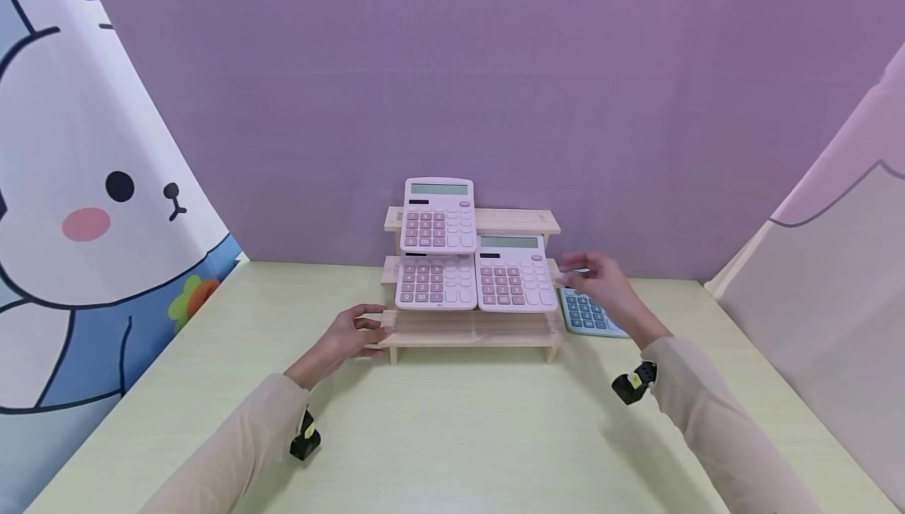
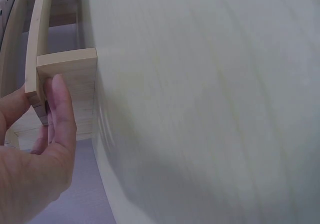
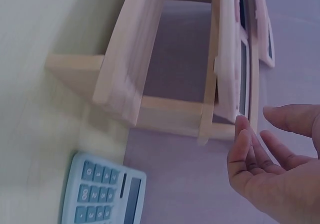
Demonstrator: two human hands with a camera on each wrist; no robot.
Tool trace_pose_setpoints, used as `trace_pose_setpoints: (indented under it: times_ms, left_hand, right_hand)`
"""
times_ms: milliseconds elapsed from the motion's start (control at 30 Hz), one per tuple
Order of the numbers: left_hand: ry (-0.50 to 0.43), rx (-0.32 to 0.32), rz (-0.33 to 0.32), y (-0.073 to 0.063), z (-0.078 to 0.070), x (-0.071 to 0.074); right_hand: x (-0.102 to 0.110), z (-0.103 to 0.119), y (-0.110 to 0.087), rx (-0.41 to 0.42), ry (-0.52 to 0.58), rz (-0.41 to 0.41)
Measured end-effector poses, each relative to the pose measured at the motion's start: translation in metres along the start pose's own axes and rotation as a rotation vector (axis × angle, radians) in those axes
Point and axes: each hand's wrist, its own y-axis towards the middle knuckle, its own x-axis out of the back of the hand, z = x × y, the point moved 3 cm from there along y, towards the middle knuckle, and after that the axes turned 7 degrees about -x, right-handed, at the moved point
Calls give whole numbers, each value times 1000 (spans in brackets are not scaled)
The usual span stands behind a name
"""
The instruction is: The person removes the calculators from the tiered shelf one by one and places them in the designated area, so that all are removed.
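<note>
Three pink calculators (image 1: 516, 274) are already up on the wooden stand (image 1: 474, 329), which sits on the table (image 1: 467, 427). One lies tilted over the top step, toward 11 o'clock from the stand's middle, its near edge overlapping the second, which lies on the middle step at 9 o'clock; the third is just beside the second, at 3 o'clock. Wood shows along the lowest step and the right part of the top one. A blue calculator (image 1: 583, 316) lies on the table off the stand, between 3 and 4 o'clock, so I judge the arranging to be well along, with the blue one the only calculator in sight left off the stand. The left hand (image 1: 349, 333), at 8 o'clock, pinches the left end of the lowest step: in its wrist view the thumb is on one face and the fingers (image 2: 64, 112) on the other, parted by about the board's thickness. The right hand (image 1: 599, 282), at 3 o'clock, has hold of nothing; its fingers are loosely bent, with a modest gap to the thumb. They are at the third pink calculator's right edge, though I cannot tell whether a fingertip touches it.
</note>
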Motion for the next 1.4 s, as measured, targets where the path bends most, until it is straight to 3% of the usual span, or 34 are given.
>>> trace_pose_setpoints:
  times_ms: [367,700,933,1167,1400]
  left_hand:
    - [-7,9,1,1,2,0]
    - [-7,8,2,0,0,-1]
    - [-7,6,4,-1,0,-1]
    - [-14,12,4,1,2,0]
    - [-8,8,9,2,3,1]
  right_hand:
    - [-18,16,7,8,56,50]
    - [-40,32,11,-25,69,56]
    - [-55,42,15,4,79,53]
    - [-73,51,23,-2,191,60]
    - [-88,57,31,-28,234,36]
